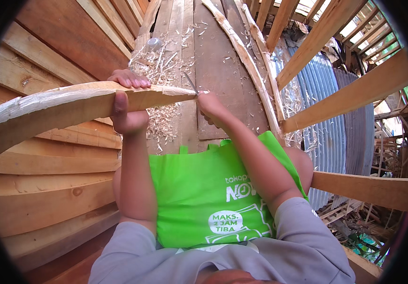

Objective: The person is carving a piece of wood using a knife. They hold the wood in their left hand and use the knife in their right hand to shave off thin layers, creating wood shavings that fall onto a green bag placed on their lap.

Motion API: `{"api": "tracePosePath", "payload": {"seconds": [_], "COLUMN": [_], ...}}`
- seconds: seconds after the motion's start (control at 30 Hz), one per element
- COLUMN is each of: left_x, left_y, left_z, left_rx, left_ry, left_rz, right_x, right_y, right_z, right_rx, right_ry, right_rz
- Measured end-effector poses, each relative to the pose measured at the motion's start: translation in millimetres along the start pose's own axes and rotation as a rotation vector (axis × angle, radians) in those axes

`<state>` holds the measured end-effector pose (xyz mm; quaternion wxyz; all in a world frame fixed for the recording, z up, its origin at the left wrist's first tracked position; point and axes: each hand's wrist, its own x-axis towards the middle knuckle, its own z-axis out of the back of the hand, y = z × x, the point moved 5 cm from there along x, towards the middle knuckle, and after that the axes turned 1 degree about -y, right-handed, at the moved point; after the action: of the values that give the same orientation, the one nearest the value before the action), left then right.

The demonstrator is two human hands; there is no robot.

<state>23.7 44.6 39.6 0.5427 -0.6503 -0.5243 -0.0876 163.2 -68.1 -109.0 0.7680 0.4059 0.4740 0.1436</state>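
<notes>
A long pale wooden plank [71,106] runs from the left rim to a tapered end in front of me. My left hand [128,102] is closed around it, fingers over the top edge and thumb on the near face. At the tapered tip, my right hand [209,108] is closed on a knife, its handle hidden in the fist. The thin grey knife blade [190,82] points up and away, next to the plank's tip. A bright green bag [190,189] with white print lies spread over my lap.
Wood shavings [161,120] litter the board floor [216,52], around a small clear cup [154,44]. Stacked planks [52,177] form the left side. Two peeled poles [239,42] lie ahead; slanted beams [346,92] and corrugated metal sheets [327,113] stand on the right.
</notes>
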Motion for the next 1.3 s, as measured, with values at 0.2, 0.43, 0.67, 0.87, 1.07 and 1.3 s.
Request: {"api": "tracePosePath", "payload": {"seconds": [0.2, 0.43, 0.67, 0.87, 1.07, 1.3], "left_x": [-1, -3, -1, -1, 0, 0], "left_y": [1, 2, 1, 0, -1, -1], "left_z": [3, 10, 8, 6, 4, 4], "left_rx": [0.023, 0.019, 0.004, 0.014, 0.008, 0.013], "left_ry": [-0.015, -0.014, -0.017, -0.031, -0.005, 0.003], "left_rz": [-0.002, 0.007, 0.000, -0.010, -0.018, -0.032], "right_x": [-1, -19, -22, -18, -13, -8], "right_y": [10, 8, 8, 7, 2, -3], "right_z": [-8, -17, -21, -20, -20, -18], "right_rx": [0.063, 0.136, 0.482, 0.623, 0.665, 0.790], "right_ry": [0.131, 0.121, 0.383, 0.610, 0.702, 0.897], "right_rz": [0.195, 0.039, -0.214, -0.208, -0.170, -0.114]}}
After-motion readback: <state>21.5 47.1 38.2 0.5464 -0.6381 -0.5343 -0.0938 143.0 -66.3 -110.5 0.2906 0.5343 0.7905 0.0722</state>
